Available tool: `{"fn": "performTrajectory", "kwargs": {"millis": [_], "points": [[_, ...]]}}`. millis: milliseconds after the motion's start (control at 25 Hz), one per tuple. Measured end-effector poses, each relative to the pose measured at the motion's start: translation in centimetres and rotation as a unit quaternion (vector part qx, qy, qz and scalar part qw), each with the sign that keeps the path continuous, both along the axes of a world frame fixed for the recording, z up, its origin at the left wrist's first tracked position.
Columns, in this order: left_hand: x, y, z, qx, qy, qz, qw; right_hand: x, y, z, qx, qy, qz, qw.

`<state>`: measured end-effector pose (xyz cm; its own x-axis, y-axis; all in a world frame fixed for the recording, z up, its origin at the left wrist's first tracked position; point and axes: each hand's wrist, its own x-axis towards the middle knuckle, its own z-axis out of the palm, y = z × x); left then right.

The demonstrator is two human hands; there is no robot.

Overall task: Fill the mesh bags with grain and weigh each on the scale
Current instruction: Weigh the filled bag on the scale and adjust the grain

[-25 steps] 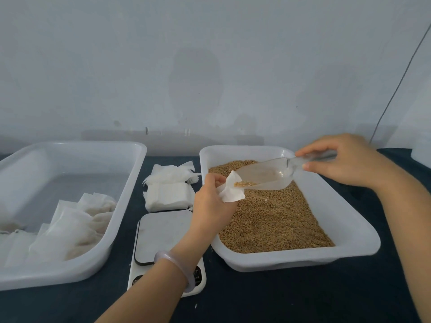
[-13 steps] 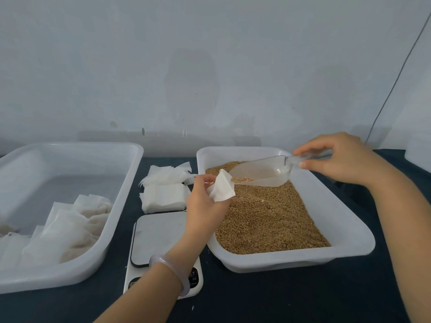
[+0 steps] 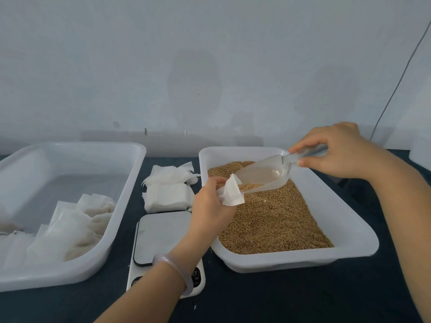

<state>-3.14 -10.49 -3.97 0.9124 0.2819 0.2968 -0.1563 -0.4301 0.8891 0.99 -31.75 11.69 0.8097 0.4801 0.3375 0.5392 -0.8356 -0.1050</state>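
Head view: the left hand (image 3: pixel 210 206) pinches a small white mesh bag (image 3: pixel 233 194) by its mouth, holding it above the grain (image 3: pixel 275 220) that fills a white tub (image 3: pixel 349 241). The right hand (image 3: pixel 338 152) grips the handle of a clear scoop (image 3: pixel 263 174), tilted down so its lip meets the bag's opening (a little grain lies at the lip). Just left of the left hand is a stack of empty bags (image 3: pixel 168 192). Under its wrist the scale (image 3: pixel 161 234) stands on the dark worktop (image 3: pixel 279 299). Further left, a second tub (image 3: pixel 70 273) holds filled bags (image 3: pixel 70 229). A pale bracelet (image 3: pixel 177 269) circles the left wrist.
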Motion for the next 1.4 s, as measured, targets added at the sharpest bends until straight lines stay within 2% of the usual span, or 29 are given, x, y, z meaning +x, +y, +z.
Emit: {"fn": "performTrajectory", "kwargs": {"millis": [400, 760, 880, 960, 1080, 1280, 1400], "points": [[0.1, -0.2, 0.0, 0.056, 0.002, -0.001, 0.998, 0.0, 1.3, 0.7, -0.08, -0.084, 0.02, 0.993], [0.1, -0.1, -0.1, 0.017, -0.007, 0.001, 1.0, 0.0, 1.4, 0.3, -0.072, -0.06, 0.022, 0.995], [0.1, 0.1, -0.2, -0.044, -0.015, -0.003, 0.999, 0.4, 0.1, -0.1, -0.028, -0.013, 0.01, 0.999], [0.0, 0.2, -0.1, -0.096, -0.025, -0.004, 0.995, 0.8, -1.2, -1.0, 0.046, 0.066, 0.001, 0.997], [-0.2, 0.6, 0.0, -0.159, -0.039, -0.013, 0.986, 1.5, -2.0, -4.9, 0.136, 0.187, -0.01, 0.973], [-1.0, 2.2, 0.4, -0.227, -0.04, -0.034, 0.973, 2.3, -0.7, -12.6, 0.066, 0.254, -0.036, 0.964], [-2.3, 4.2, 0.9, -0.252, -0.038, -0.08, 0.964, 2.3, 0.0, -13.8, -0.003, 0.28, -0.039, 0.959]]}}
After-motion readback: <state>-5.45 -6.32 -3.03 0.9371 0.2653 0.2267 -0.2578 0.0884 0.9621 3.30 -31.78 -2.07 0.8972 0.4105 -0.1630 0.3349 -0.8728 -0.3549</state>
